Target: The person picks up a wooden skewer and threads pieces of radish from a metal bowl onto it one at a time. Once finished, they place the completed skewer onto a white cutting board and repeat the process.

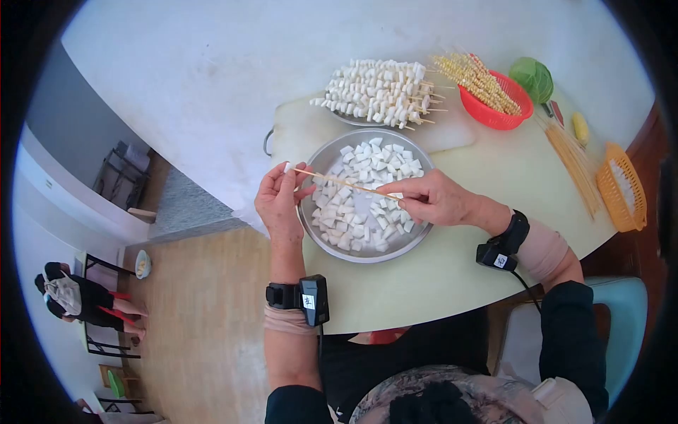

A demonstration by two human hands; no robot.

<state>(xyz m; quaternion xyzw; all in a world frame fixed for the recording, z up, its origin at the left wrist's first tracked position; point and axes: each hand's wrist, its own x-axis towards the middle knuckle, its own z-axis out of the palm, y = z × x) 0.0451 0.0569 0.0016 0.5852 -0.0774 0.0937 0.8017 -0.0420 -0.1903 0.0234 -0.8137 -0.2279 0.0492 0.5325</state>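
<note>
My left hand (281, 205) pinches a small white food chunk (288, 167) at the left tip of a thin bamboo skewer (346, 184). The skewer's other end is held between the thumb and fingers of my right hand (441, 200). It runs slantwise over a round metal basin (367, 259), and its middle is bare. Many white cut chunks (345, 215) lie spread in the basin below both hands. Behind it, a heap of finished white skewers (378, 92) rests on a metal dish, sticks pointing right.
A cutting board (452, 134) lies under the dish. Rightward are a red basket (498, 116) with loaded skewers, a cabbage (531, 79), a knife (556, 112), bare bamboo sticks (575, 169) and a yellow basket (639, 194). Another person (78, 297) is far left.
</note>
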